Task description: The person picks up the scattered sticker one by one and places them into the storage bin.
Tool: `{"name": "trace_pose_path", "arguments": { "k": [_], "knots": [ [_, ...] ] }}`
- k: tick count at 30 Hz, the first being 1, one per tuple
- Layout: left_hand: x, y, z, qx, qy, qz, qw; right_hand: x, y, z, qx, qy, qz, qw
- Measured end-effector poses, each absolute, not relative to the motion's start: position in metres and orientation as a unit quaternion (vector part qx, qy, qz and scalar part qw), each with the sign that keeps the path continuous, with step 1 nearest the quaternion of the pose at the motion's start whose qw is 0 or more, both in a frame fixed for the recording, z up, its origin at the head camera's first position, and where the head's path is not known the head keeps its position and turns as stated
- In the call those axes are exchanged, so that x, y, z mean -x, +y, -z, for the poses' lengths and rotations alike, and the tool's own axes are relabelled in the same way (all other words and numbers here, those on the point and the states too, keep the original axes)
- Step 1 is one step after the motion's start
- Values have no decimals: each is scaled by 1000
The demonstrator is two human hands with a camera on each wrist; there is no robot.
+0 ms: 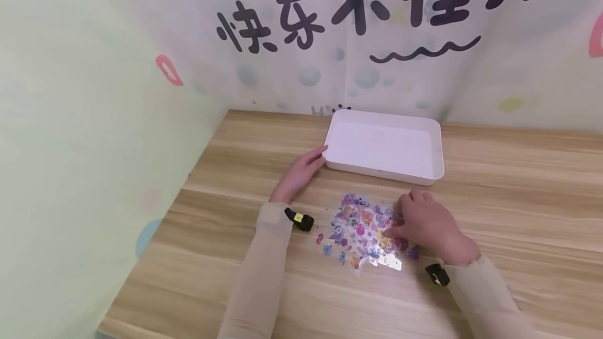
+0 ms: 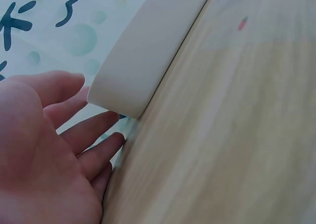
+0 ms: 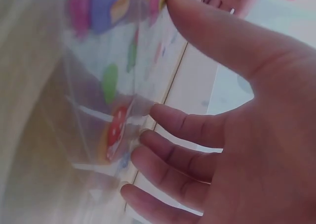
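Note:
A white rectangular tray (image 1: 383,145) stands on the table near the wall. At its near left corner is my left hand (image 1: 301,172), its fingertips touching or very close to the tray's side. The left wrist view shows those fingers loosely extended beside the tray corner (image 2: 131,61). In front of the tray lies a spread of clear sticker sheets (image 1: 353,226) with small colourful prints. My right hand (image 1: 428,224) rests at their right side, thumb over the sheets. Seen from the right wrist, its fingers are spread and lightly bent along the clear plastic (image 3: 108,125).
The wooden table (image 1: 226,198) reaches to a printed wall cloth (image 1: 292,77) at the back and a pale cloth on the left. A black wrist camera (image 1: 301,220) sits on the left sleeve, with another (image 1: 438,274) on the right.

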State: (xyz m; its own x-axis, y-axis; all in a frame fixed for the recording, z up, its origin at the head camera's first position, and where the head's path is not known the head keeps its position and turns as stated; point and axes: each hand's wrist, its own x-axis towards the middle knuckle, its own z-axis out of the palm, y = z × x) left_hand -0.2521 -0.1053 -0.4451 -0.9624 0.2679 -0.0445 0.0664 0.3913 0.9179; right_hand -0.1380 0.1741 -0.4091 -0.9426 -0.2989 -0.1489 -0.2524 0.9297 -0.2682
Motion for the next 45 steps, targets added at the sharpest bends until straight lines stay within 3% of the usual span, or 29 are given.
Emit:
{"name": "trace_pose_path", "arguments": {
  "k": [7,13,34,45],
  "knots": [
    [257,-103,447,-113,835,-535,56,143,177,412,149,976,133,86],
    [256,-105,450,-130,853,-504,31,158,182,414,148,966,172,126],
    [251,-106,449,-121,854,-505,29,184,197,390,196,927,255,190],
    [253,-106,453,-131,856,-499,30,185,202,379,148,903,302,265]
  ]
}}
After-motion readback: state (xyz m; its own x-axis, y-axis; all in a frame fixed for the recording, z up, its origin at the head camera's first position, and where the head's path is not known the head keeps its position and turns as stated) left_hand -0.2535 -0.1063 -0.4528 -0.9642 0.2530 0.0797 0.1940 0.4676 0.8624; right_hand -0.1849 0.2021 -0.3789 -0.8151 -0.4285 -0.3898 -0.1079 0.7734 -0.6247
